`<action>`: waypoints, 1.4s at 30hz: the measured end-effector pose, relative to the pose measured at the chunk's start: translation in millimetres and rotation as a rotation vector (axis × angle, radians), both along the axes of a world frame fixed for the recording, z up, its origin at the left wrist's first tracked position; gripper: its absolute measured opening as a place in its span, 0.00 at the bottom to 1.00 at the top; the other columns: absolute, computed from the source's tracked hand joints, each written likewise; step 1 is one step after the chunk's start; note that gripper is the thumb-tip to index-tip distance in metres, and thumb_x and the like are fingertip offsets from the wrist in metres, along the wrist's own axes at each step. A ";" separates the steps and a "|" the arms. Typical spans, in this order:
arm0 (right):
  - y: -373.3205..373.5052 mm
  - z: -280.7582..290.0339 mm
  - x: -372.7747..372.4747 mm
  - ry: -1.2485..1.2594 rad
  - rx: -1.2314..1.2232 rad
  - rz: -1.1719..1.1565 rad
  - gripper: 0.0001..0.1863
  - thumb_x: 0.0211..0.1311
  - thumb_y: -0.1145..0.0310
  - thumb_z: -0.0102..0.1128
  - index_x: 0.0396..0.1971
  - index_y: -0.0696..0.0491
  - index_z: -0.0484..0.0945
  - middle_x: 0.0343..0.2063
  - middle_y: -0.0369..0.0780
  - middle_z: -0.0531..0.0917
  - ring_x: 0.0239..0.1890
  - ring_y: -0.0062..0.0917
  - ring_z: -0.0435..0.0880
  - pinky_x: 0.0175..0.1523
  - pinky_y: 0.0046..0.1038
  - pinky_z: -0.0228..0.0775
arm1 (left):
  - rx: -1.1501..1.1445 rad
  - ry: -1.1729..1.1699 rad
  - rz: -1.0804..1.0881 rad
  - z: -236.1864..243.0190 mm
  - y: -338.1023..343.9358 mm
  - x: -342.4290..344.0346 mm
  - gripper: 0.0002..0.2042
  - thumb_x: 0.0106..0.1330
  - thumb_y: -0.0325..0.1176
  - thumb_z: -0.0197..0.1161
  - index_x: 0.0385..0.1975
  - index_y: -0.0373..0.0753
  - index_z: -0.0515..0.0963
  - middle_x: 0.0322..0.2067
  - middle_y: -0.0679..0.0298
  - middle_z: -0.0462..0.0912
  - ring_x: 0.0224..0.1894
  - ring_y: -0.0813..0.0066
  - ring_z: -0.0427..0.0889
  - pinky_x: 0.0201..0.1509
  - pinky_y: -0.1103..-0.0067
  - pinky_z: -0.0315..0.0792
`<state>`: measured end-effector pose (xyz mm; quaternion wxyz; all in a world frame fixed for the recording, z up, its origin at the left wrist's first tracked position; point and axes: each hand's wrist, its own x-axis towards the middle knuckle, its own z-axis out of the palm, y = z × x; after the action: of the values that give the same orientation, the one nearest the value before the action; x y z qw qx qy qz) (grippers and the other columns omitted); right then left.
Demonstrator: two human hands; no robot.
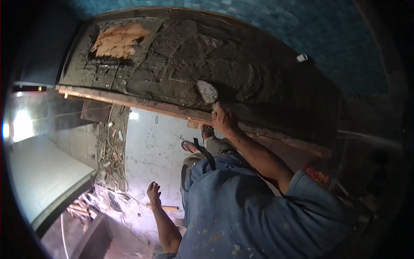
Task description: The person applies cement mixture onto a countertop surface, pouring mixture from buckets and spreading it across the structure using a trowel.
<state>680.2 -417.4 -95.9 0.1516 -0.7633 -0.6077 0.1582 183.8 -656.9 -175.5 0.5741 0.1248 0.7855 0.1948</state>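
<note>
My right hand [224,119] is closed around the handle of a trowel [207,92]. The trowel's pale, mortar-smeared blade rests on or just over the wet grey mortar [172,69] covering a long slab in front of me. Whether the blade presses into the mortar, I cannot tell. Down at my left side, my left hand [154,193] hangs away from the slab with its fingers loosely bent, and no object shows in it. At the slab's far left, a bare patch of wooden board [118,39] shows through the mortar.
A wooden edge strip [159,113] runs along the slab's near side. Blue tiles [276,21] cover the wall behind, and a small white cylinder [302,58] lies at the far right edge. Rubble and cables [110,146] litter the floor left of my sandalled feet [189,146].
</note>
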 end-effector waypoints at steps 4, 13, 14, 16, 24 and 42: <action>-41.4 20.4 76.3 -0.022 -0.215 -0.320 0.21 0.60 0.62 0.57 0.50 0.57 0.73 0.36 0.54 0.81 0.35 0.54 0.79 0.42 0.50 0.73 | 0.166 0.001 -0.070 13.7 68.4 -7.3 0.29 0.67 0.50 0.58 0.62 0.39 0.67 0.58 0.52 0.73 0.61 0.58 0.72 0.62 0.54 0.61; -94.6 13.9 221.7 -0.119 0.058 -0.570 0.22 0.67 0.54 0.55 0.51 0.57 0.74 0.42 0.50 0.81 0.43 0.42 0.79 0.50 0.41 0.70 | 0.142 0.038 -0.166 16.7 49.1 5.1 0.30 0.66 0.49 0.58 0.63 0.36 0.66 0.58 0.49 0.73 0.60 0.54 0.73 0.60 0.53 0.63; -84.7 -7.6 269.0 -0.087 0.100 -0.447 0.27 0.66 0.52 0.55 0.56 0.57 0.71 0.39 0.49 0.80 0.38 0.40 0.80 0.45 0.41 0.71 | 0.141 0.050 -0.123 13.5 35.1 9.5 0.30 0.66 0.49 0.59 0.63 0.36 0.66 0.58 0.49 0.73 0.60 0.54 0.73 0.59 0.54 0.64; -41.1 -21.4 341.2 0.212 -0.065 -0.324 0.30 0.66 0.49 0.55 0.60 0.56 0.69 0.31 0.44 0.79 0.28 0.32 0.78 0.33 0.36 0.71 | 0.042 0.024 -0.091 2.4 -2.0 17.0 0.30 0.65 0.50 0.60 0.62 0.39 0.67 0.56 0.53 0.75 0.59 0.56 0.74 0.57 0.56 0.66; -42.2 47.6 398.1 0.350 -0.729 0.095 0.17 0.62 0.56 0.61 0.40 0.55 0.79 0.19 0.36 0.74 0.18 0.22 0.73 0.24 0.29 0.66 | -0.158 0.078 0.124 -0.1 -161.8 115.7 0.20 0.65 0.43 0.60 0.54 0.44 0.73 0.42 0.65 0.80 0.43 0.68 0.80 0.38 0.65 0.68; -175.1 -32.5 381.3 -0.458 0.180 -0.425 0.17 0.65 0.60 0.55 0.44 0.59 0.77 0.23 0.50 0.80 0.28 0.47 0.81 0.34 0.47 0.71 | 0.112 0.003 -0.157 8.5 -35.6 256.8 0.27 0.66 0.46 0.59 0.61 0.38 0.68 0.53 0.55 0.77 0.56 0.59 0.76 0.55 0.56 0.66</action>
<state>1061.5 -592.5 -128.3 0.1073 -0.8724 -0.4645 -0.1073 440.5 -692.5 -167.0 0.5786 0.2181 0.7619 0.1927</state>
